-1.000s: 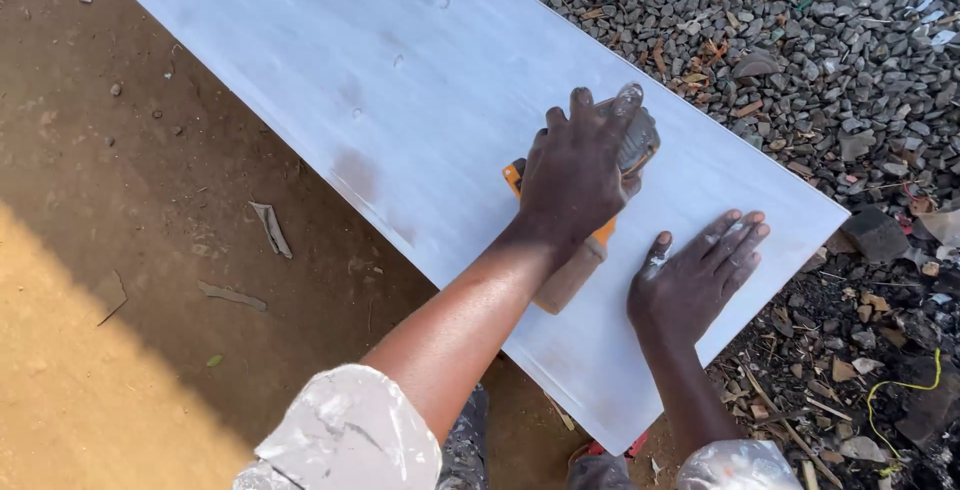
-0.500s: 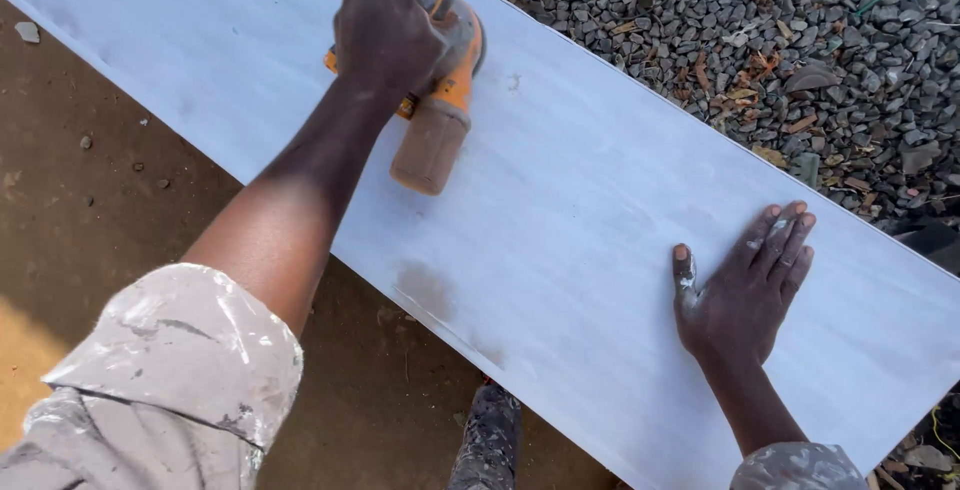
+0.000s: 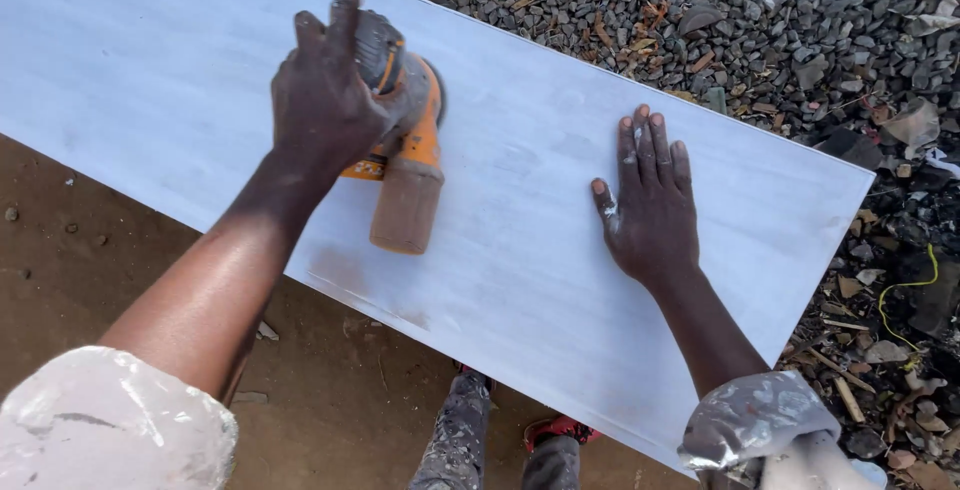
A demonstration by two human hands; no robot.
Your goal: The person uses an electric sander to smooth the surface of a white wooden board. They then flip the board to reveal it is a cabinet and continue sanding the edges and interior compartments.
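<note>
Long white-painted board lying flat and slanting across the view, orange sander resting on its near-left part, a flat palm pressed on it towards the right, bare earth beneath, grey gravel beyond the far edge

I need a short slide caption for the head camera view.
Left hand grips an orange sander on a white board; right hand lies flat.
</note>
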